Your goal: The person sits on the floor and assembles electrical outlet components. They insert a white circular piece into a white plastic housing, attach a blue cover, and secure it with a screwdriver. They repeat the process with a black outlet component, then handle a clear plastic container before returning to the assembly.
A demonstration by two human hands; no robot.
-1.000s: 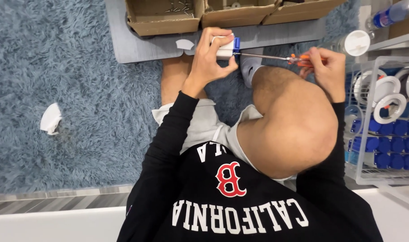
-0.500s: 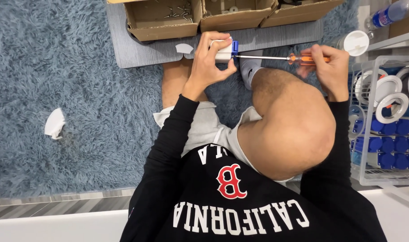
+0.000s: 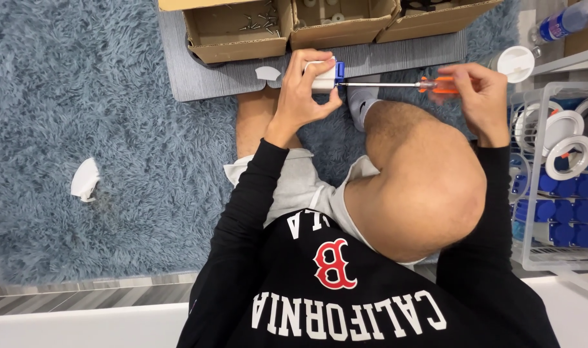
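Blue shag carpet point(image 3: 81, 96) covers the floor in the head view, with a grey mat point(image 3: 397, 61) laid along its far edge. The person sits on it, seen from above, in a black printed sweatshirt and light shorts.

The left hand point(image 3: 305, 90) is closed around a small white block with a blue end point(image 3: 324, 75), gripping it above the near edge of the mat. The right hand point(image 3: 477, 93) is wrapped around the orange handle of a screwdriver point(image 3: 397, 84); its metal shaft runs level across to the blue end of the block, and the tip meets it.

Three open cardboard boxes point(image 3: 239, 29) stand in a row on the far side of the mat, the left one holding loose screws. A white scrap point(image 3: 268, 73) lies on the mat just beside the left hand, and another white piece point(image 3: 85, 180) rests on the carpet, well apart toward its left edge. At the carpet's right edge a wire basket point(image 3: 551, 193) holds white rings and blue caps, with a white round lid point(image 3: 516, 63) near the right hand.
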